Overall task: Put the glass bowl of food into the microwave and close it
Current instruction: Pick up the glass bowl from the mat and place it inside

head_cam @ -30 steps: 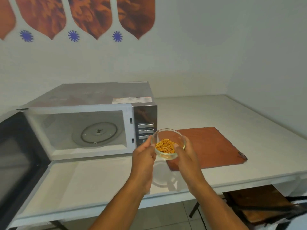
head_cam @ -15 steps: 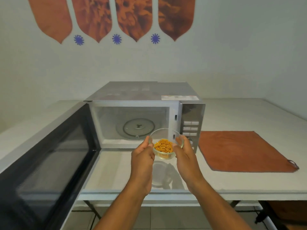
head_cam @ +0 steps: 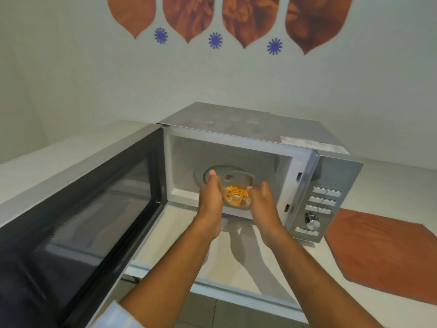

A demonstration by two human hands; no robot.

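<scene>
From the head camera we see our left hand [head_cam: 210, 197] and right hand [head_cam: 263, 204] cupping the small clear glass bowl of orange food [head_cam: 236, 194] from either side, at the mouth of the silver microwave [head_cam: 331, 176], its dark-windowed door [head_cam: 94, 209] swung wide; a rust-orange cloth [head_cam: 383, 254] lies just beside

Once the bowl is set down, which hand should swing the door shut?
Left, probably: the left hand is nearer the open black door, hinged on that side; the right hand is by the control panel.

Soft, even indoor light, arm shadows on the counter [head_cam: 236, 261], slight motion blur, wide-angle bending at the edges.
</scene>
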